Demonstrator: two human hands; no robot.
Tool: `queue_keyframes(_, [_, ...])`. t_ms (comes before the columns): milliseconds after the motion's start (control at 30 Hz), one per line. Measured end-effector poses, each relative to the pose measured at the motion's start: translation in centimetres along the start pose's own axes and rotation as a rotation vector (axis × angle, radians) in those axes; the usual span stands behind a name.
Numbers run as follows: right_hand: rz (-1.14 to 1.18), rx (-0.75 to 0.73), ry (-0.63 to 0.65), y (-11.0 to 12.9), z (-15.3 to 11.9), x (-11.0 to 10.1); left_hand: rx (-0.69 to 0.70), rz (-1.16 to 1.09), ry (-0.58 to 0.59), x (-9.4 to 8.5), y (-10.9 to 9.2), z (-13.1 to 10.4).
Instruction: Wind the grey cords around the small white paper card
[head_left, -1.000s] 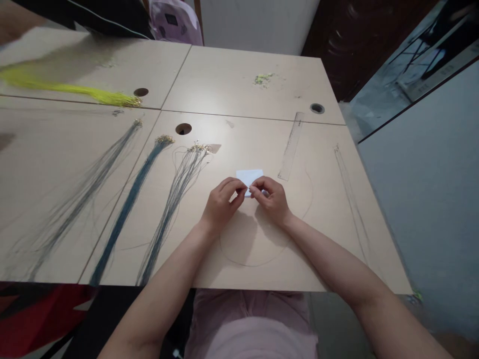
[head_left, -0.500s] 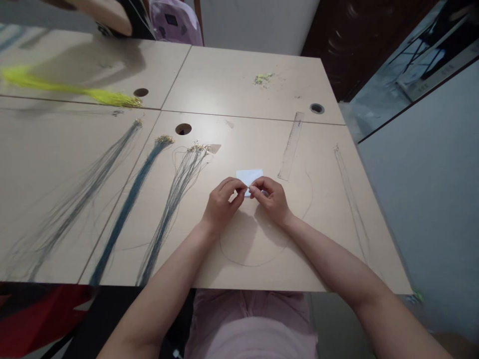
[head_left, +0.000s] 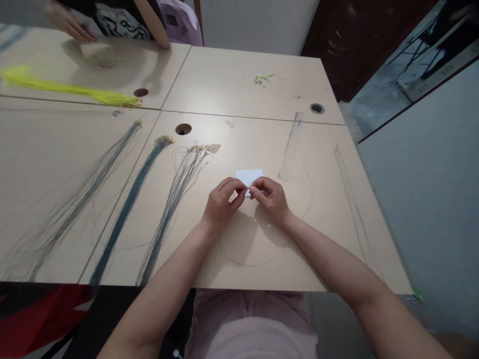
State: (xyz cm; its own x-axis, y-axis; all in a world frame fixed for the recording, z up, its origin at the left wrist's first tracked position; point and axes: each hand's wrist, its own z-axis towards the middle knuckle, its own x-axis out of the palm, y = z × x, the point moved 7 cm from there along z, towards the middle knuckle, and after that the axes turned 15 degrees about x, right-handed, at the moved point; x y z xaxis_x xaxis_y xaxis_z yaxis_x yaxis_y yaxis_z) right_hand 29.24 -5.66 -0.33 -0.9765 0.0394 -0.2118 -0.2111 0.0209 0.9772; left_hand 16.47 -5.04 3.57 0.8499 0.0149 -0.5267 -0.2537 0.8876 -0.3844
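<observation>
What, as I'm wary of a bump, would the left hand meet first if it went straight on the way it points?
Most likely the right hand, whose fingertips face the left hand across a tiny piece, by the white card. Depth is unclear in this one view.

Bare tabletop (head_left: 243, 144) lies open beyond the white paper (head_left: 249, 175), bounded by the clear ruler (head_left: 290, 147) rightward.

Dark door (head_left: 340, 40) beside grey wall (head_left: 254, 25)

Our left hand (head_left: 223, 199) and right hand (head_left: 272, 197) nearly meeting over white paper (head_left: 249, 175), thumbs and fingertips pinched; forearms (head_left: 175, 269) bare, spreading outward from paper's near side.
</observation>
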Motion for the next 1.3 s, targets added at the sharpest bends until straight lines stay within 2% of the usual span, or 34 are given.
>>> queue_keyframes(300, [0.105, 0.053, 0.086, -0.68, 0.38, 0.38, -0.005, -0.009, 0.028, 0.13, 0.01, -0.01])
queue_keyframes(467, [0.118, 0.047, 0.087, -0.51, 0.35, 0.34, -0.016, -0.017, 0.038, 0.21, 0.01, -0.03])
queue_keyframes(700, [0.114, 0.051, 0.051, -0.73, 0.4, 0.19, -0.017, 0.004, -0.013, -0.15, 0.15, -0.04])
queue_keyframes(1300, [0.118, 0.059, 0.074, -0.66, 0.41, 0.33, -0.007, -0.004, 0.025, 0.13, 0.07, -0.02])
